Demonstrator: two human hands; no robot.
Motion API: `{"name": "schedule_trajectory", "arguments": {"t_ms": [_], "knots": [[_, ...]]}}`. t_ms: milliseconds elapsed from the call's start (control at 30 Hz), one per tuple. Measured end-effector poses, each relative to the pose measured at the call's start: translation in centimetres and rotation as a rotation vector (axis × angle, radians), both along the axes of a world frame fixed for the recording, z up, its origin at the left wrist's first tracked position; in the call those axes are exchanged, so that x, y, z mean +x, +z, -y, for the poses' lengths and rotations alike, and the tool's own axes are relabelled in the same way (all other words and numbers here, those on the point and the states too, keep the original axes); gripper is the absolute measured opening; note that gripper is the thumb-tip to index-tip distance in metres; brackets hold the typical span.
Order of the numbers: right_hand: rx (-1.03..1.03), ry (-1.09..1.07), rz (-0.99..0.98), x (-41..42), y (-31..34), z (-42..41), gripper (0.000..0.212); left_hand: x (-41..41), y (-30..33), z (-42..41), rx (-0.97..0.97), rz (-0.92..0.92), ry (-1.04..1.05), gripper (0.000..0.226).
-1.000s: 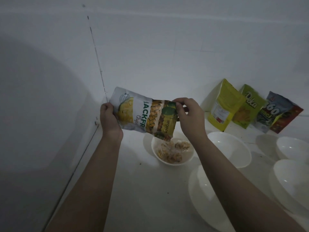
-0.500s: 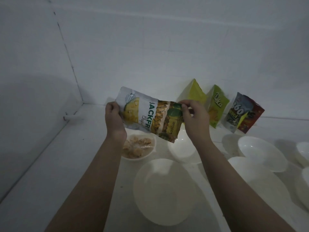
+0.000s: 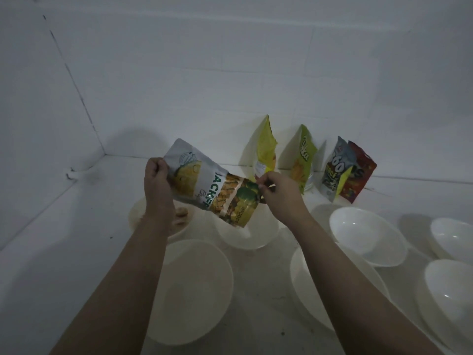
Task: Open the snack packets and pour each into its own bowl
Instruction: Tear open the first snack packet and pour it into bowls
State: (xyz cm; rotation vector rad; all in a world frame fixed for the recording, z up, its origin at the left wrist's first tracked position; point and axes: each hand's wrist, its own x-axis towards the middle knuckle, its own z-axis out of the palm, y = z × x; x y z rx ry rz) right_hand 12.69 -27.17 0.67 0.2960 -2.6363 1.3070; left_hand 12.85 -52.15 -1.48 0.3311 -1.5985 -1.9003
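Jackfruit-chip packet, white-and-green foil pouch (image 3: pixel 212 185) | held in the air above white plastic bowls (image 3: pixel 245 234) | long axis slopes down rightward | left hand (image 3: pixel 156 180) grips upper end | right hand (image 3: pixel 277 192) pinches lower edge, judged ready to tear.

The jackfruit packet (image 3: pixel 212 185) now hangs over the empty bowl (image 3: pixel 252 237) beside the filled bowl (image 3: pixel 179 221), no longer above the filled one; the right hand (image 3: pixel 279 193) pinches its upper corner.
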Motion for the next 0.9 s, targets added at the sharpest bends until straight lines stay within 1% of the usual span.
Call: {"name": "schedule_trajectory", "arguments": {"t_ms": [100, 167, 267, 367, 500, 567, 633, 700, 800, 900], "knots": [[-0.035, 0.022, 0.015, -0.4, -0.1, -0.1, 0.019, 0.0, 0.4, 0.0, -0.030, -0.002, 0.013, 0.024], [-0.019, 0.026, 0.014, -0.4, -0.1, -0.1, 0.021, 0.1, 0.6, -0.2, -0.052, -0.001, 0.015, 0.023], [-0.003, 0.007, -0.026, -0.4, 0.0, -0.2, 0.016, 0.2, 0.8, -0.5, -0.064, -0.021, 0.004, 0.028], [-0.016, -0.008, -0.047, 0.0, 0.0, 0.2, 0.016, 0.3, 1.4, -0.5, -0.053, -0.037, -0.007, 0.032], [0.015, -0.008, -0.065, 0.5, 0.1, 0.6, 0.018, 0.3, 1.9, -0.1, -0.068, -0.043, -0.028, 0.031], [-0.001, -0.050, -0.092, 0.5, 0.1, 0.7, 0.016, 0.4, 2.1, 0.1, -0.081, -0.048, -0.047, 0.030], [0.029, -0.041, -0.078, 0.7, 0.3, 1.0, 0.015, 0.6, 2.3, 0.3, -0.090, -0.049, -0.049, 0.031], [0.008, -0.046, -0.090, 0.9, 0.2, 1.3, 0.015, 0.7, 2.4, 0.5, -0.097, -0.055, -0.056, 0.032], [0.028, -0.069, -0.101, 1.2, 0.3, 1.5, 0.018, 0.7, 2.7, 0.6, -0.101, -0.065, -0.077, 0.033], [-0.011, -0.103, -0.126, 1.4, 0.4, 1.4, 0.017, 0.8, 3.2, 0.7, -0.114, -0.074, -0.093, 0.033]]}}
